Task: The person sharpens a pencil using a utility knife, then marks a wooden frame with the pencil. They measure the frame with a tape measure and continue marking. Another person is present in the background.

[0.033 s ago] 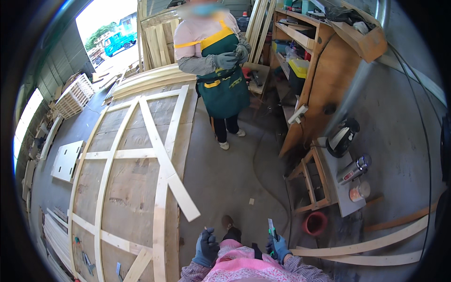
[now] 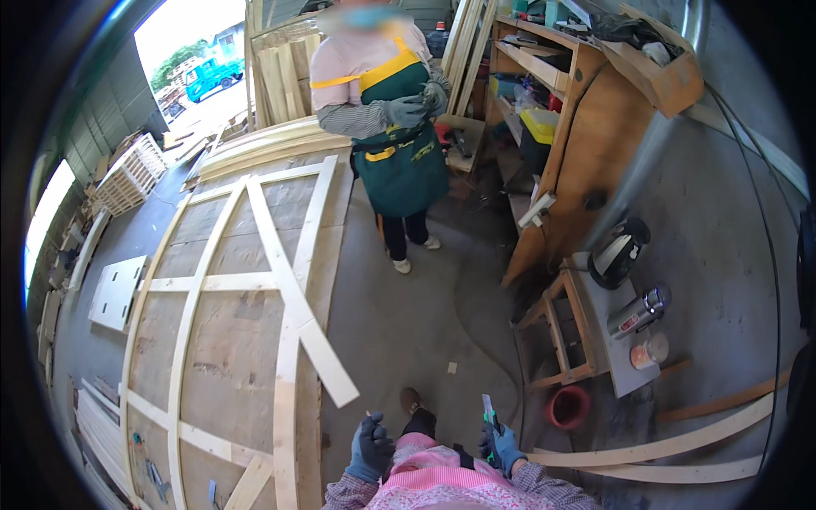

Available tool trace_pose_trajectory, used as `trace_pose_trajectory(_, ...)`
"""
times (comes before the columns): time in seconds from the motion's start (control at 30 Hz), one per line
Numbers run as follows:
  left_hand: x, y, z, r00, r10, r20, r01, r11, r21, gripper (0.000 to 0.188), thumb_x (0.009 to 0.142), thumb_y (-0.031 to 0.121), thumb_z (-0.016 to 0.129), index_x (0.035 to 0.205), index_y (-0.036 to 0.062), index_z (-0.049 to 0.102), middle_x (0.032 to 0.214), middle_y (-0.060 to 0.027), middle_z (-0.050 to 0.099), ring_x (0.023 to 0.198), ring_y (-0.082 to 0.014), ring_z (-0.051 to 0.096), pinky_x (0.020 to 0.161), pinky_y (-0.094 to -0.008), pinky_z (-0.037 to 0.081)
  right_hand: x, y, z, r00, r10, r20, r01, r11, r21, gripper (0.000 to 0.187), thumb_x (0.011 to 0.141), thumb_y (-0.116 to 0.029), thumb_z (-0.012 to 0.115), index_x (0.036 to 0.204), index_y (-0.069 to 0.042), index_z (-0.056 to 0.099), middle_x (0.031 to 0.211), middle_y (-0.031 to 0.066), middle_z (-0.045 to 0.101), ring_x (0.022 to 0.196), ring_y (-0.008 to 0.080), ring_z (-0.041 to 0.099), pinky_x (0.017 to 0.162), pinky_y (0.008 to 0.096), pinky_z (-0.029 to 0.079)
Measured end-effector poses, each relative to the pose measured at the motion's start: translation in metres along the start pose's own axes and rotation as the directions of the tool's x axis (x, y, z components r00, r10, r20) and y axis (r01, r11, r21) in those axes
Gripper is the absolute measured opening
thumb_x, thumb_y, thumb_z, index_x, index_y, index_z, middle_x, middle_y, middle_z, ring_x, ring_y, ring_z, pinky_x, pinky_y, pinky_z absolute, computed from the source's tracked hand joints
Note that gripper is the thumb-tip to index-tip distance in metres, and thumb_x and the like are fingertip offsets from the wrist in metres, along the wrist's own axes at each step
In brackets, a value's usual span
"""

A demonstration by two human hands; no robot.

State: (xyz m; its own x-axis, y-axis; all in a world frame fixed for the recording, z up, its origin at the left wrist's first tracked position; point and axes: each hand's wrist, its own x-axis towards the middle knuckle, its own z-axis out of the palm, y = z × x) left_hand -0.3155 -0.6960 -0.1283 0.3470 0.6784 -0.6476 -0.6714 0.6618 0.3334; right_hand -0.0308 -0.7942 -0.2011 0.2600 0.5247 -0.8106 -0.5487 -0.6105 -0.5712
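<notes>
My right hand [image 2: 503,445], in a blue-grey work glove, grips a green-and-black utility knife [image 2: 490,414] with its blade pointing up. To its left, my gloved left hand [image 2: 371,448] is closed, and a small tan tip, perhaps a pencil, pokes out above the fingers; most of it is hidden. Left of that hand lies a large wooden frame [image 2: 285,408] of pale slats on a plywood surface. One loose slat [image 2: 316,344] rests slantwise across the frame, its near end jutting past the edge towards my left hand.
A co-worker in a green apron [image 2: 399,174] stands ahead with gloved hands together. On the right are a wooden shelf unit [image 2: 557,161], a small table [image 2: 631,374] with a kettle [image 2: 620,252] and a steel flask [image 2: 639,309], a red bucket [image 2: 568,406] and long wooden strips [image 2: 654,446].
The whole view has shifted very slightly. Both hands keep their holds, and the frame and loose slat stay as they were.
</notes>
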Motion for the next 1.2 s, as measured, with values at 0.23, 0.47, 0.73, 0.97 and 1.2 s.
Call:
trace_pose_trajectory(0.23,0.113,0.072,0.058,0.996,0.061,-0.060,-0.066,0.994,-0.082,0.022,0.095,0.040,0.048,0.101,0.0196,0.053,0.054,0.0090,0.035,0.040,-0.0035,0.032,0.036,-0.0192,0.029,0.050,-0.161,0.032,0.993,-0.099,0.063,0.082,0.970,0.230,0.024,0.092,-0.032,0.053,0.097,-0.009,0.054,0.065,0.0081,0.055,0.050,0.0218,0.054,0.044,0.0371,0.046)
trace_pose_trajectory(0.47,0.142,0.140,0.117,0.947,0.298,-0.122,-0.292,0.954,0.068,0.020,0.093,0.038,0.051,0.100,0.0189,0.054,0.054,0.0077,0.036,0.039,-0.0039,0.032,0.033,-0.0192,0.026,0.029,-0.396,0.118,0.857,-0.515,0.004,0.505,0.842,0.190,0.014,0.090,-0.021,0.057,0.098,-0.010,0.053,0.069,0.0054,0.056,0.055,0.0162,0.055,0.045,0.0276,0.046)
trace_pose_trajectory(0.73,0.155,0.150,0.031,0.795,0.402,-0.454,-0.445,0.895,0.013,0.022,0.094,0.035,0.046,0.105,0.0178,0.052,0.054,0.0072,0.035,0.041,-0.0057,0.033,0.034,-0.0239,0.030,0.085,-0.679,0.188,-0.033,-0.998,0.051,0.720,-0.059,-0.692,0.022,0.089,-0.023,0.055,0.105,-0.007,0.053,0.079,0.0123,0.061,0.067,0.0256,0.063,0.054,0.0363,0.050)
trace_pose_trajectory(0.97,0.164,0.147,0.088,0.771,0.437,-0.462,-0.563,0.807,-0.176,0.023,0.098,0.030,0.040,0.103,0.0147,0.057,0.057,0.0055,0.038,0.045,-0.0070,0.035,0.042,-0.0223,0.034,0.088,-0.879,0.226,-0.065,-0.990,0.122,-0.164,-0.110,-0.980,0.035,0.087,-0.024,0.052,0.119,-0.009,0.048,0.107,0.0155,0.061,0.093,0.0324,0.063,0.076,0.0449,0.050)
trace_pose_trajectory(1.2,0.217,0.138,0.161,0.772,0.357,-0.526,-0.500,0.852,-0.156,0.027,0.097,0.036,0.042,0.110,0.0160,0.054,0.059,0.0047,0.036,0.046,-0.0085,0.033,0.040,-0.0233,0.031,0.112,-0.978,0.182,0.073,-0.994,-0.078,-0.377,0.045,-0.925,0.042,0.089,-0.041,0.051,0.119,-0.012,0.054,0.116,0.0170,0.059,0.102,0.0310,0.061,0.084,0.0456,0.048)
